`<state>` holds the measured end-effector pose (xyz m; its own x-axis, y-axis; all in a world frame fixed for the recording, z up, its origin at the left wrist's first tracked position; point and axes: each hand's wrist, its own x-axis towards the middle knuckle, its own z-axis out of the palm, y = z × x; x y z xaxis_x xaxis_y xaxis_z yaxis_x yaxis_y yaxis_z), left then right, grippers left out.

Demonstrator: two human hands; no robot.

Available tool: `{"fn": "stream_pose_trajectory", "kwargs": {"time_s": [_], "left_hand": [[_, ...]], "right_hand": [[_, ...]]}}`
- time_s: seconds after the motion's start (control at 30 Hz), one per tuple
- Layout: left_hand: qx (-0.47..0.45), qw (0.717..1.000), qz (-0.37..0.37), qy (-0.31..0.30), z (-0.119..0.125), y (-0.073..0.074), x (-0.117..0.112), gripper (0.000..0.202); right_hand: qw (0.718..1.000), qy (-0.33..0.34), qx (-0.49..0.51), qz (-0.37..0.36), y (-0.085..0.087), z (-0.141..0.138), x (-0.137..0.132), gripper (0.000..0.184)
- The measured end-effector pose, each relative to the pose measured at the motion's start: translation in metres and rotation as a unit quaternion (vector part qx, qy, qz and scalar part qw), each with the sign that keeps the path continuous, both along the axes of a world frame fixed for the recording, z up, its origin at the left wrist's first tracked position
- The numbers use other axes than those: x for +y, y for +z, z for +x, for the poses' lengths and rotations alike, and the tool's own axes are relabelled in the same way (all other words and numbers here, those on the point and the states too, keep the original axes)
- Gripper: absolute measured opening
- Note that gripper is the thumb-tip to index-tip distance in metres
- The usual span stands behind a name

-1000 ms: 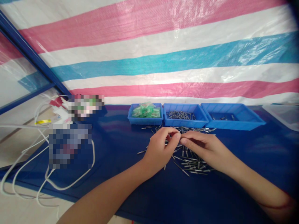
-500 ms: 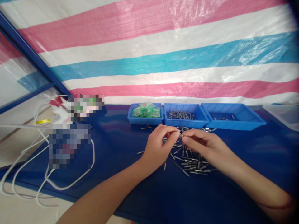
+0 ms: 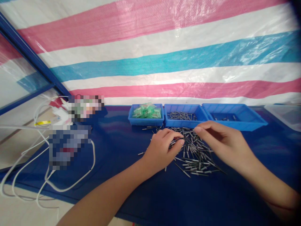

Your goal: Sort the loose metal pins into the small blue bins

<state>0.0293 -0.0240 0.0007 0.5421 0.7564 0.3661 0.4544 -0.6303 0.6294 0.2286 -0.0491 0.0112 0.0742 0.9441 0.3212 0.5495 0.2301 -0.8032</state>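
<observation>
A loose pile of blind rivets [image 3: 195,150] lies on the dark blue table, silver with thin mandrels, pointing every way. Over the left part of the pile, my left hand [image 3: 162,146] is curled, thumb and forefinger closing on a thin dark blind rivet [image 3: 180,138]. My right hand [image 3: 223,141] is held above the pile's right side, in front of the right blue bin. Its thumb and forefinger are pinched together; whatever they hold is too small or hidden to make out.
Behind the pile stand three blue bins: one with green-and-clear packets [image 3: 147,111], a middle bin [image 3: 185,124] of rivets, and a right bin [image 3: 246,125] with a few small pieces. A clear container [image 3: 282,116] sits far right. White cables [image 3: 94,153] loop at the left.
My hands have parted from where their fingertips met. The right hand moved right and slightly up, while the left lowered a little onto the pile, uncovering more rivets.
</observation>
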Motion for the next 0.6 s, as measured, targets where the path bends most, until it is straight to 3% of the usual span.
{"fn": "stream_pose_trajectory", "kwargs": {"time_s": [0.1,0.2,0.27,0.4,0.6], "left_hand": [[0.097,0.994,0.042,-0.010,-0.002,-0.003,-0.001,0.030],[0.158,0.984,0.075,-0.035,-0.003,-0.007,-0.002,0.033],[0.179,0.979,0.085,-0.041,-0.003,-0.009,-0.002,0.030],[0.203,0.974,0.096,-0.029,-0.002,-0.010,-0.002,0.022],[0.216,0.971,0.098,0.005,-0.001,-0.012,-0.002,0.019]], "right_hand": [[0.983,-0.162,-0.067,0.053,0.004,0.030,0.012,0.026],[0.926,-0.328,-0.178,0.053,0.001,0.069,0.026,0.024],[0.888,-0.379,-0.257,0.040,-0.006,0.092,0.034,0.024],[0.876,-0.341,-0.339,0.037,-0.023,0.113,0.043,0.030],[0.880,-0.323,-0.336,0.088,-0.023,0.095,0.042,0.028]]}}
